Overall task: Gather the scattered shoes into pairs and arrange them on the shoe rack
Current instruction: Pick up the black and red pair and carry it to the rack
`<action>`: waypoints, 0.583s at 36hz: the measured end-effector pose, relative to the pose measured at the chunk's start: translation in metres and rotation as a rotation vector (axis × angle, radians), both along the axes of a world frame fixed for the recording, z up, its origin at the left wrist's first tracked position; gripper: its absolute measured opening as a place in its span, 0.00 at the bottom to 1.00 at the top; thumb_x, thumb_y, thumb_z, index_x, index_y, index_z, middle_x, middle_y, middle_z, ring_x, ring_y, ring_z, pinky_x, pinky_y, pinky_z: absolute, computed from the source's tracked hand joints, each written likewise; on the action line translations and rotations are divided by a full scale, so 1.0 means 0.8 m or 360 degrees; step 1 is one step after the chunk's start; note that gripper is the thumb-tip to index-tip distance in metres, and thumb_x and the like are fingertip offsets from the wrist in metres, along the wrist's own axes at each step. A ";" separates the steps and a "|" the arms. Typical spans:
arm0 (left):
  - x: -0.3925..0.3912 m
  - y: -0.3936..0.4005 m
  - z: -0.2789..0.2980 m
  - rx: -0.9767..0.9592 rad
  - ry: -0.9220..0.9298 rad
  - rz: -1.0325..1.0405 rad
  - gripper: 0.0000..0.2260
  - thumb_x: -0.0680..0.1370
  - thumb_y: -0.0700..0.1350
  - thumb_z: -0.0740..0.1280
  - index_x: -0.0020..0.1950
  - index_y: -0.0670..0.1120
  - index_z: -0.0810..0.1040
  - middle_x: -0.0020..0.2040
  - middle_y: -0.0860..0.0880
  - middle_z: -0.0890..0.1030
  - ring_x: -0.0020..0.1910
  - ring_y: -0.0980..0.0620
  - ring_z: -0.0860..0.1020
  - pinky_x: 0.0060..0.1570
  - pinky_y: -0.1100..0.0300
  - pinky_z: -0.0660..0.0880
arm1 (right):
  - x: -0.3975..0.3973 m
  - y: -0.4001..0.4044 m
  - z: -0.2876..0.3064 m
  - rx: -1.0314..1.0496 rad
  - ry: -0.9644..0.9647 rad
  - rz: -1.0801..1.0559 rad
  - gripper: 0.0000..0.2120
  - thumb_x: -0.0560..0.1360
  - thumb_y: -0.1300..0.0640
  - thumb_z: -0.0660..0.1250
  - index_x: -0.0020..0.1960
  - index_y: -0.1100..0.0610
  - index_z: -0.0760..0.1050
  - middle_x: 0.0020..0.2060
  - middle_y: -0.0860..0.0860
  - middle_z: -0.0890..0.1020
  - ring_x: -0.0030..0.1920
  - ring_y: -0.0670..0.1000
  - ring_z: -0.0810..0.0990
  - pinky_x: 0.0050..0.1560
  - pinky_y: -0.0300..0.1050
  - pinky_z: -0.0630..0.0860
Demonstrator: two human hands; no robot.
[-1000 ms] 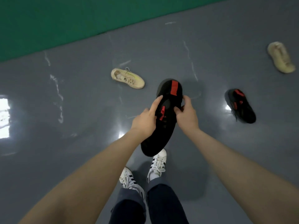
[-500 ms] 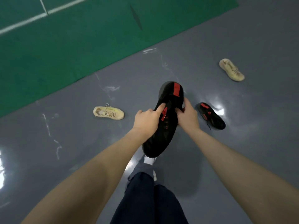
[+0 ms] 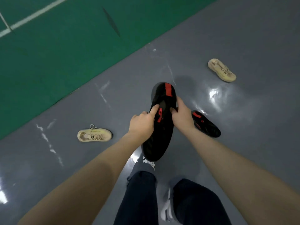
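Head camera looks steeply down, close over the grey floor.

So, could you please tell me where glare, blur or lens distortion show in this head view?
Head view: bright glare patches sit on the glossy grey floor, strongest just beyond the black shoe on the floor; the forearms balloon toward the lower corners, a wide-angle effect; the white sneaker by the knees is smeared; the held black shoe stays fairly sharp.

A glossy grey floor is seen, bordered by a green court mat marked with white lines
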State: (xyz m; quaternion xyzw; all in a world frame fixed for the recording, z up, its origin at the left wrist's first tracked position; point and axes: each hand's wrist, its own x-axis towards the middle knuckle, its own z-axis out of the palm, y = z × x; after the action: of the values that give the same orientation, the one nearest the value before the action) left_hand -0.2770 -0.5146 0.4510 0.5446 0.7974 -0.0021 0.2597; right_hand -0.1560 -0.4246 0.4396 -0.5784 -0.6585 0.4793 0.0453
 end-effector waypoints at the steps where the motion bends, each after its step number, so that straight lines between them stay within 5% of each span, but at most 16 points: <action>1: 0.005 0.012 -0.003 -0.0025 -0.0005 0.0003 0.28 0.80 0.40 0.56 0.77 0.54 0.51 0.52 0.43 0.76 0.46 0.41 0.77 0.41 0.57 0.64 | 0.004 0.010 -0.004 -0.0003 -0.0015 -0.0006 0.19 0.78 0.58 0.57 0.67 0.44 0.66 0.47 0.44 0.79 0.48 0.52 0.80 0.49 0.51 0.77; 12: 0.078 0.137 -0.091 -0.0133 -0.0287 -0.0031 0.25 0.80 0.41 0.56 0.76 0.55 0.55 0.47 0.42 0.77 0.44 0.42 0.76 0.37 0.54 0.70 | 0.097 0.119 -0.115 -0.0088 -0.0100 -0.0060 0.20 0.79 0.55 0.57 0.70 0.45 0.63 0.44 0.46 0.82 0.41 0.49 0.81 0.45 0.52 0.79; 21: 0.189 0.197 -0.235 -0.0264 -0.0392 0.0069 0.27 0.79 0.40 0.56 0.76 0.57 0.55 0.47 0.44 0.76 0.43 0.44 0.76 0.36 0.56 0.67 | 0.210 0.189 -0.255 -0.0215 -0.0192 0.0052 0.23 0.79 0.55 0.59 0.73 0.46 0.61 0.60 0.51 0.79 0.59 0.54 0.78 0.57 0.50 0.75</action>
State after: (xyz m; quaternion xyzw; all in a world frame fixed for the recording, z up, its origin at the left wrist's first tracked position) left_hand -0.1256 -0.3574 0.2632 0.5001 0.7682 0.0044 0.3997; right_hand 0.0119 -0.2734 0.2355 -0.5970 -0.6357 0.4876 -0.0414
